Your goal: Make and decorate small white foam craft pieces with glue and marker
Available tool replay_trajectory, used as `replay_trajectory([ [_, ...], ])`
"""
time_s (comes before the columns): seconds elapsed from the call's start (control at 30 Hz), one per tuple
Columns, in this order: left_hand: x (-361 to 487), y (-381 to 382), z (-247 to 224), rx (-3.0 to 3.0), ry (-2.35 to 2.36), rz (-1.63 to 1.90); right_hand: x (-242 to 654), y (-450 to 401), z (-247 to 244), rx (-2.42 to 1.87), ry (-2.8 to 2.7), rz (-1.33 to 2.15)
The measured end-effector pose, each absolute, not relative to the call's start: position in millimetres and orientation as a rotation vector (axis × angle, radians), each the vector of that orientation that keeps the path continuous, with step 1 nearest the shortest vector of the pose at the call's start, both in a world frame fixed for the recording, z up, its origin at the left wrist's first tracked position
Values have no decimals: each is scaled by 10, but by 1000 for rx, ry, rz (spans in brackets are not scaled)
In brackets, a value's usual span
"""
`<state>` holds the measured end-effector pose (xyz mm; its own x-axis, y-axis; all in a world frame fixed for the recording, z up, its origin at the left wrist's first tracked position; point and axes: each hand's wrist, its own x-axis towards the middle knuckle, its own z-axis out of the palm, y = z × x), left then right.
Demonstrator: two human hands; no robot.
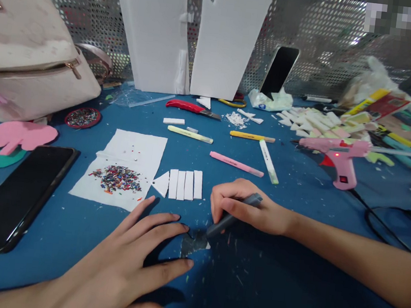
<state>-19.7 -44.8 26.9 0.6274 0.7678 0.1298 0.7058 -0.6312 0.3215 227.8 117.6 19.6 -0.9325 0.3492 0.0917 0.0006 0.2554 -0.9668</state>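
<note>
My right hand [244, 205] is closed around a dark grey marker [228, 222], its lower end slanting down to a small dark grey piece [194, 244] on the blue table. One corner of that piece shows white. My left hand [123, 258] lies with fingers spread, the fingertips beside the piece's left side. Beyond the hands, several white strips [189, 186] stand in a row, with a white triangular piece [161, 184] at their left end. Left of them, a white paper sheet [138, 144] bears a pile of colourful beads [119, 179].
Highlighters, including a pink one [236, 164], and a red-handled cutter [192, 107] lie farther back. A pink glue gun [333, 156] with a cable is at right, near foam scraps [316, 121]. A phone [17, 197] lies left, by a backpack [35, 50]. White boards [156, 30] stand behind.
</note>
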Motion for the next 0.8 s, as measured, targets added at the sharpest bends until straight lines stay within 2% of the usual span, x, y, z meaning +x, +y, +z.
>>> replay_trajectory([
  [0.8,-194,-448,249,2593,1181,409,2273,1193,177,-310,-2235,1810],
])
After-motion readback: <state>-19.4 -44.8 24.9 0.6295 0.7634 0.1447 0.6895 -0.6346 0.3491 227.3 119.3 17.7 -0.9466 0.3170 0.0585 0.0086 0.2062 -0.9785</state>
